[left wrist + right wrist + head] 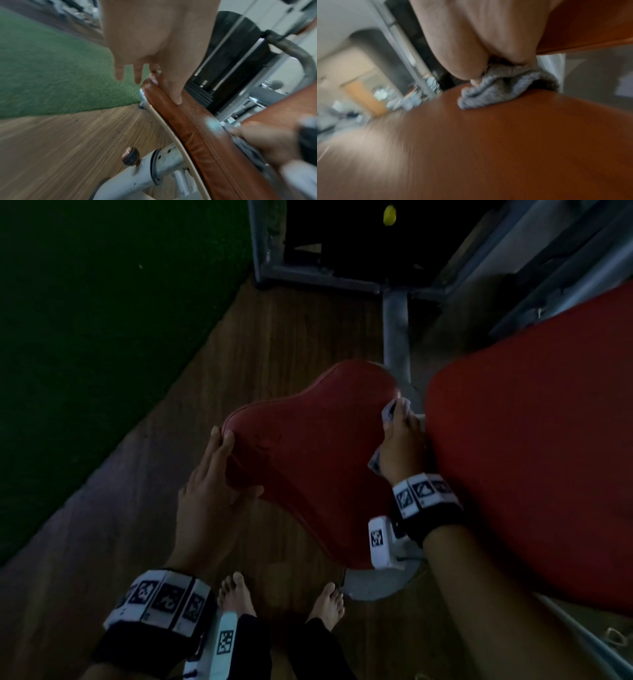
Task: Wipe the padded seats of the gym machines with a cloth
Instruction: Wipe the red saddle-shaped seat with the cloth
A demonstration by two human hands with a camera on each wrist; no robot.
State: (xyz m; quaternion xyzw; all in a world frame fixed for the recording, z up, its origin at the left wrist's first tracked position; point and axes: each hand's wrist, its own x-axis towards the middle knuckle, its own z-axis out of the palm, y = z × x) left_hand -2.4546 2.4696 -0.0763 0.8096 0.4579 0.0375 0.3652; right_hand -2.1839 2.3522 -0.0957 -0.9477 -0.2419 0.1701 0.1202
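Observation:
A red padded seat (pixel 308 446) of a gym machine sits in the middle of the head view. My left hand (pixel 212 484) rests on the seat's left edge (pixel 173 112), thumb on top and fingers straight along the side. My right hand (pixel 399 443) holds a grey cloth (pixel 501 89) bunched under its fingers and presses it onto the seat's far right corner. A corner of the cloth (pixel 394 405) sticks out past the fingertips. The red back pad (pixel 534 460) stands just right of that hand.
Grey steel frame tubes (pixel 395 330) and a dark weight stack (pixel 228 65) rise behind the seat. An adjustment knob (pixel 130 155) sticks out under the seat. Green turf (pixel 102 320) lies to the left of the wooden floor (pixel 274 337). My bare feet (pixel 281 601) stand below.

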